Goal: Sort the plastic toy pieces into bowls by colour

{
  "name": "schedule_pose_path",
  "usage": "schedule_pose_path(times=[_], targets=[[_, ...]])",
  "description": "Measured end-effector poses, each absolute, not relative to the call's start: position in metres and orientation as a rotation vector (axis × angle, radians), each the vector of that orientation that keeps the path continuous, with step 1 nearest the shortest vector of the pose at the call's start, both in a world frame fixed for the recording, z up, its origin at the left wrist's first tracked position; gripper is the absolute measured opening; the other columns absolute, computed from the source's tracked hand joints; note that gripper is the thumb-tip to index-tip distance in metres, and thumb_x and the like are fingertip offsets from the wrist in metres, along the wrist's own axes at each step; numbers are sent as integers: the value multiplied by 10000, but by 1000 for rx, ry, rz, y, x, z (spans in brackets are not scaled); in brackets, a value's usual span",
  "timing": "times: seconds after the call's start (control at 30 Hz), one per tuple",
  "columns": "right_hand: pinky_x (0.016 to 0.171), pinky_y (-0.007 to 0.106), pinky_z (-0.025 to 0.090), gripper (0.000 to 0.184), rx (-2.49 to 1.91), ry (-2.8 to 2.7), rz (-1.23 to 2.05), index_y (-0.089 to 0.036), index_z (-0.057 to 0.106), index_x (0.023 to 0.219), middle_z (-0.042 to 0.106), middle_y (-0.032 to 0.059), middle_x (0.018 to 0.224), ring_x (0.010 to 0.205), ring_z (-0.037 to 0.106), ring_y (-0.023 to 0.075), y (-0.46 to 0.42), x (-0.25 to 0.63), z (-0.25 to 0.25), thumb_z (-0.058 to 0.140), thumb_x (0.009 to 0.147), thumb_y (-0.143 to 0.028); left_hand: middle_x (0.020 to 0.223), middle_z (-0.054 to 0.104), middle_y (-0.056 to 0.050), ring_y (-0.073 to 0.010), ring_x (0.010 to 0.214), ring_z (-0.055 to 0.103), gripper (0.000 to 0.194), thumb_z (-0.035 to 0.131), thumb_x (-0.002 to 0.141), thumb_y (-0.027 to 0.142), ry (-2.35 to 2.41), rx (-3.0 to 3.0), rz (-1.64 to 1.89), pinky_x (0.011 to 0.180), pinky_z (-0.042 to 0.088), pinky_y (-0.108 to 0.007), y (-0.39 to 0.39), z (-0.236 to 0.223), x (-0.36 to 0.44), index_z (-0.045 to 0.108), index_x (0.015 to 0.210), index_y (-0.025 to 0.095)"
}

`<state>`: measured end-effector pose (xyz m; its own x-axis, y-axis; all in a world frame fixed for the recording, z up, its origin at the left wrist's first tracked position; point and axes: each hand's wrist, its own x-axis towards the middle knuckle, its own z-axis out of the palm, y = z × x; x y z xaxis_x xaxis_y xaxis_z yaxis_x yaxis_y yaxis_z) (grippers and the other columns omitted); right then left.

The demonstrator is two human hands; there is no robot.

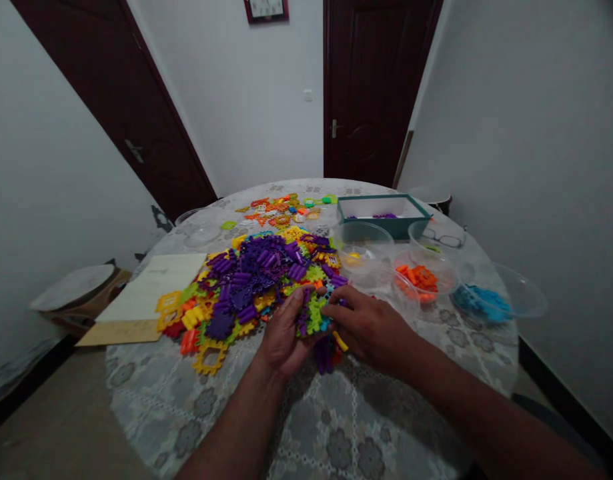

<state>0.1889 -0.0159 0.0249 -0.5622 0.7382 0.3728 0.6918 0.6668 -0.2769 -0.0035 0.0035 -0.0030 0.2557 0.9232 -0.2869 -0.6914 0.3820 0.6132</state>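
Observation:
A big heap of plastic building pieces [259,277], mostly purple with yellow, green and orange, covers the middle of a round table [336,427]. My left hand [285,333] cups a bunch of mixed pieces [313,319] at the heap's near edge, fingers curled round them. My right hand [369,327] lies against the same bunch from the right, fingers bent and pinching at the pieces.
Clear plastic bowls stand at the right: one with orange pieces [420,279], one with blue pieces [481,301], one holding glasses [443,238]. A teal box [381,212] is behind them. A smaller scatter of pieces [281,208] lies at the back, a board [146,293] at the left.

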Motion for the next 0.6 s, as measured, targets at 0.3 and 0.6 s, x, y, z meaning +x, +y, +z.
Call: schedule_pose_path(times=[0.3,0.6], targets=[[940,328,561,205,-869,-2456,217,-212,656,1137,705,94,1218,1091,686,200,-13,197,34,538,995,-122,1115,760,-104,-209,817,750,217,662,970,307,619,386,1032,588,655,-325,4,-11,-4,717,1107,147],[849,335,553,204,-1038,-2241,277,-209,651,1165,734,87,1074,938,691,192,-10,239,72,508,1019,-219,1207,743,-105,-261,935,774,187,655,967,283,707,366,1033,505,638,-279,5,2,-7,690,1118,180]])
